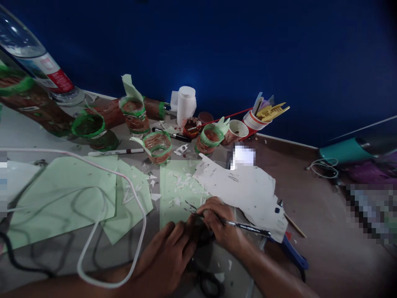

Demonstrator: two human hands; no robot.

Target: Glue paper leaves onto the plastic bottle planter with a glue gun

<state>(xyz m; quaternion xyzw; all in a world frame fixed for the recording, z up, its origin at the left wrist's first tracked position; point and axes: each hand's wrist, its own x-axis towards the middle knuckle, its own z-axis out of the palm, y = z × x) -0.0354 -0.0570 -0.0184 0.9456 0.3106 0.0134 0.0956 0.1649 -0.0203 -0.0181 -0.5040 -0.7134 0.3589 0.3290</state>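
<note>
1 black pen point(249, 228) slants across the edge of the white paper point(245, 190), clamped in the fingers of the right hand point(222, 216), while I cannot tell if the left hand point(172, 252) grips anything.

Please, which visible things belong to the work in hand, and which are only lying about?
Probably in the work:
slim black pen-like tool with white lettering, in the right hand;
pale green paper sheet bearing white paper scraps, beyond the left hand.

Apparently just lying about:
clear plastic bottle with red-and-white label;
white cylindrical container;
teal cylinder.
</note>
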